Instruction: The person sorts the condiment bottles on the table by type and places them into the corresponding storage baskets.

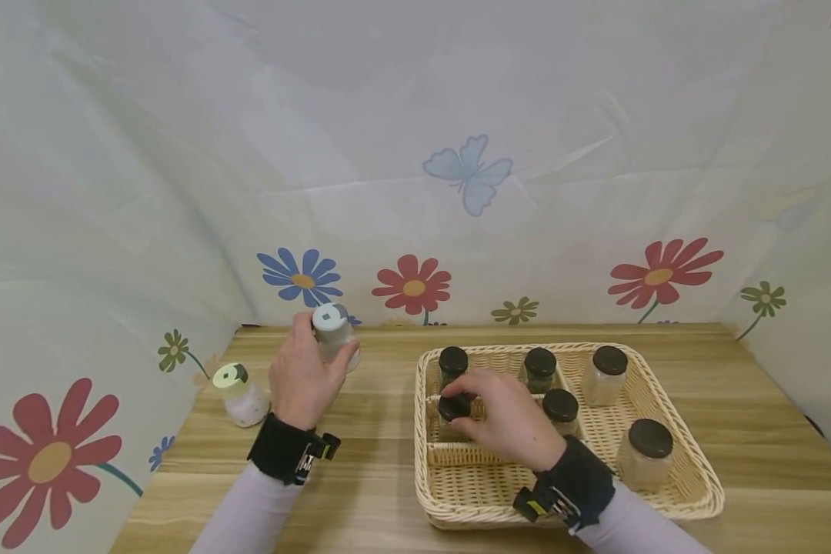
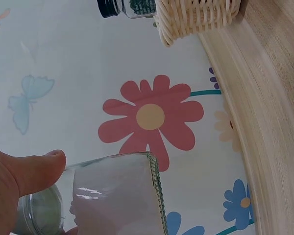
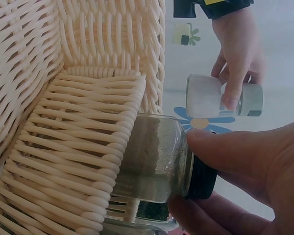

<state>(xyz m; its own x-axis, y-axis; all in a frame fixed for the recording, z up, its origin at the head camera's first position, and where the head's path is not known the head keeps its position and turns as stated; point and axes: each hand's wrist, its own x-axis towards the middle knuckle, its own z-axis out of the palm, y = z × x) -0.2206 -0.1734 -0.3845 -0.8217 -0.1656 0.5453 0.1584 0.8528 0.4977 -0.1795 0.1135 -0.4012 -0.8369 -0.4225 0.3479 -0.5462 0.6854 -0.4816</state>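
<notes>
My left hand [image 1: 299,381] holds a glass jar [image 1: 333,323] with a whitish lid above the table, left of the wicker basket [image 1: 422,481]. In the left wrist view, the thumb lies along this jar [image 2: 115,196] near its neck, and pale contents show through the glass. Over the basket's left side, my right hand [image 1: 512,423] pinches the black lid of a spice jar [image 1: 455,408] between thumb and fingers. That jar [image 3: 149,156] stands in a small compartment, its lower part behind the woven divider [image 3: 73,152] in the right wrist view; greyish powder shows inside.
Several other black-lidded jars stand in the basket, among them one at the back left [image 1: 453,362] and one at the front right [image 1: 647,446]. A jar with a yellowish-green lid [image 1: 241,396] is on the wooden table [image 1: 360,477] at the left. A flower-patterned sheet [image 1: 360,192] hangs behind.
</notes>
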